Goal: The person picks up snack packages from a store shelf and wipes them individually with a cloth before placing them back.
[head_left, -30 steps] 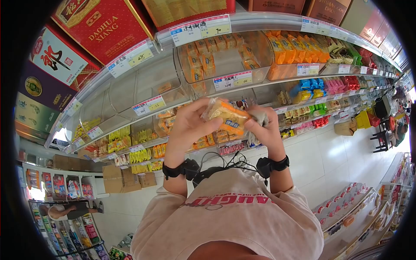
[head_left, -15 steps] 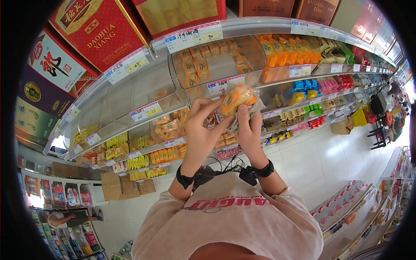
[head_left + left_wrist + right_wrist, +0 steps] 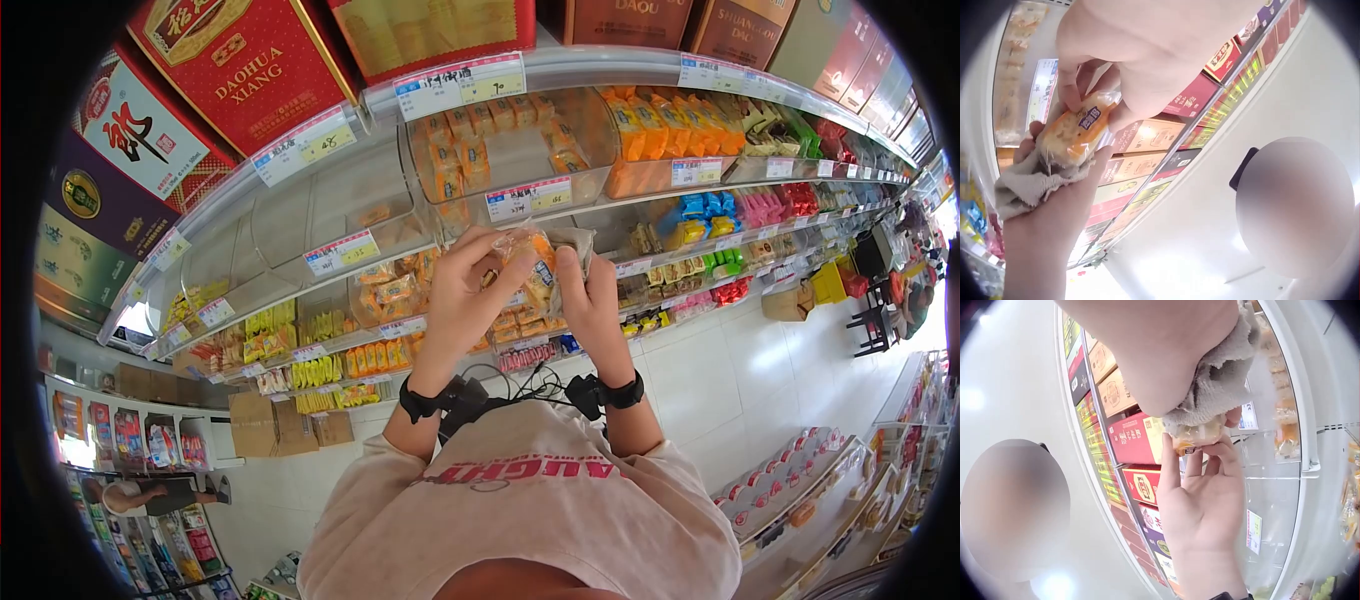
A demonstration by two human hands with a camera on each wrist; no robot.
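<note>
A small packaged cake or bread (image 3: pixel 541 272), in a clear wrapper with an orange band and a dark label, is held between both hands in front of the shelves. My left hand (image 3: pixel 468 295) pinches its left side with thumb and fingers. My right hand (image 3: pixel 592 300) grips the other side, thumb toward me, and also holds a grey cloth (image 3: pixel 1038 186) bunched against the package. In the left wrist view the label on the packaged cake (image 3: pixel 1082 130) faces the camera. The right wrist view shows the cloth (image 3: pixel 1222 381) covering part of the wrapper.
A clear shelf bin (image 3: pixel 515 150) of similar orange-wrapped snacks lies just beyond the hands. Price tags (image 3: pixel 528 198) line the shelf edges. Large boxes (image 3: pixel 235 65) stand on top. Cardboard boxes (image 3: pixel 270 424) sit on the floor at left, and another person (image 3: pixel 150 497) is farther off.
Both hands turned the package: its label faced up at first, then it was raised and tipped, and now it is lower with the label running upright. The cloth stayed in the right hand.
</note>
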